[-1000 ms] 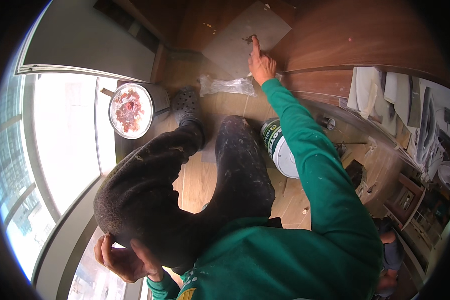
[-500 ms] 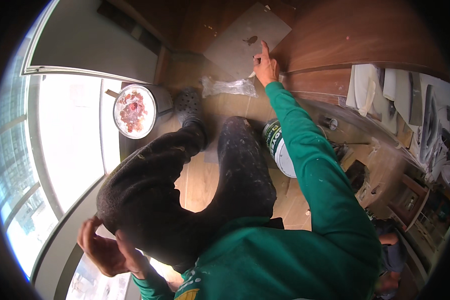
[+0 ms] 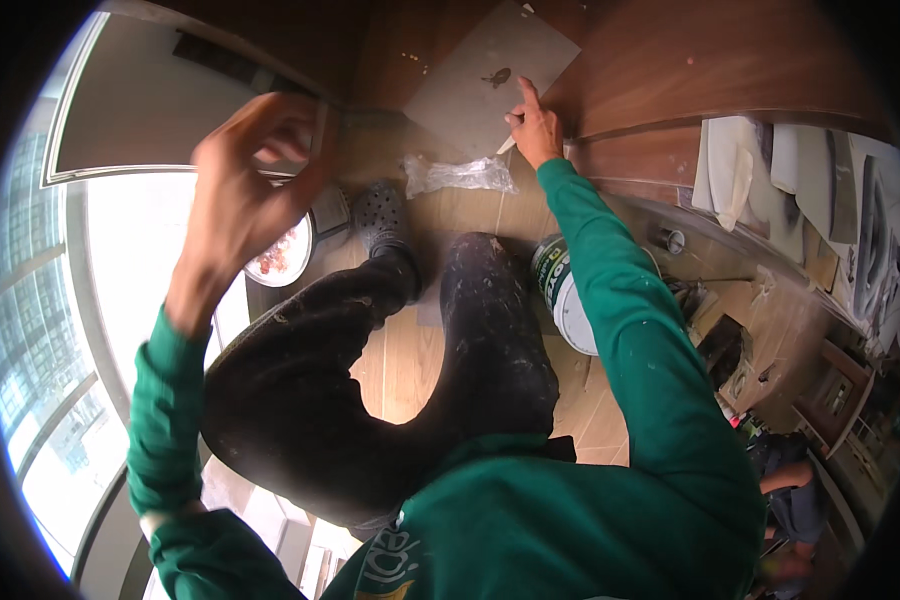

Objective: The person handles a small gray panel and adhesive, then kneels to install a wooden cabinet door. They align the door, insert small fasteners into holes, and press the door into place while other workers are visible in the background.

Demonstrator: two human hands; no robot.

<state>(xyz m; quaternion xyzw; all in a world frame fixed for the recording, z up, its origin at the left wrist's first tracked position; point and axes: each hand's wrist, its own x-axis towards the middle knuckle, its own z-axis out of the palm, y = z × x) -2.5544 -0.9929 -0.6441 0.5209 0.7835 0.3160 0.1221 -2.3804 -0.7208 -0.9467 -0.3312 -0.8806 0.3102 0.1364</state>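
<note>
My right hand (image 3: pixel 536 132) reaches forward over a grey square sheet (image 3: pixel 460 105), its index finger stretched out close to a small dark brown blot (image 3: pixel 498 77). Its other fingers are curled, and a pale, pointed thing (image 3: pixel 507 146) shows beside them; its kind cannot be made out. My left hand (image 3: pixel 245 185) is raised at the left, blurred, with thumb and bent fingers apart and nothing visible between them. Behind and below it in view is a bucket (image 3: pixel 282 262) with a whitish and reddish-brown mixture inside, partly hidden by the hand.
Crumpled clear plastic (image 3: pixel 460 175) lies on the floor beyond my knees. A white and green bucket (image 3: pixel 570 310) stands beside my right leg. Reddish-brown wood panels (image 3: pixel 730 70) rise ahead, bright windows (image 3: pixel 130 260) at left. A person (image 3: pixel 785 480) is at the lower right.
My left hand has risen from beside my left thigh, up and forward to the bucket at the left. The right hand has stayed almost in place over the grey sheet.
</note>
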